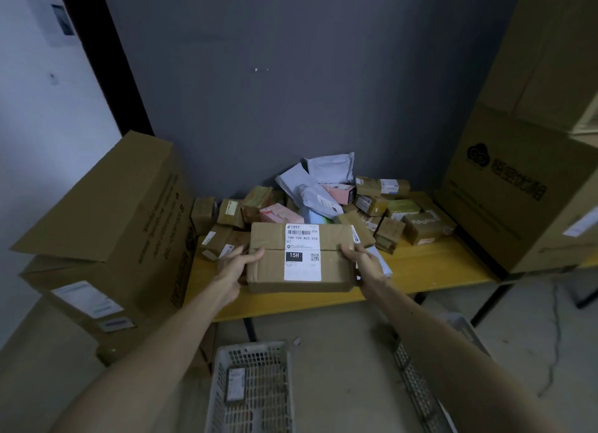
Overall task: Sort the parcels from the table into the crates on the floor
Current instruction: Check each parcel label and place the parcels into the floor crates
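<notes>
We hold both bare arms stretched forward. Our left forearm (155,335) enters from 7 o'clock and our right forearm (453,345) from 5 o'clock, the two converging toward the middle. Our left hand (238,264) grips the 9 o'clock end of a cardboard parcel (271,271), with the thumb laid across its top. Our right hand (362,261) grips the 3 o'clock end likewise, thumb on top. Our other fingers wrap round the sides and are mostly hidden.

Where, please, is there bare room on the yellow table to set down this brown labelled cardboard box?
Bare: front right of the yellow table, between the brown labelled cardboard box and the large printed carton, plus a strip along the front edge. Crowded: the back, under the parcel heap.
</notes>
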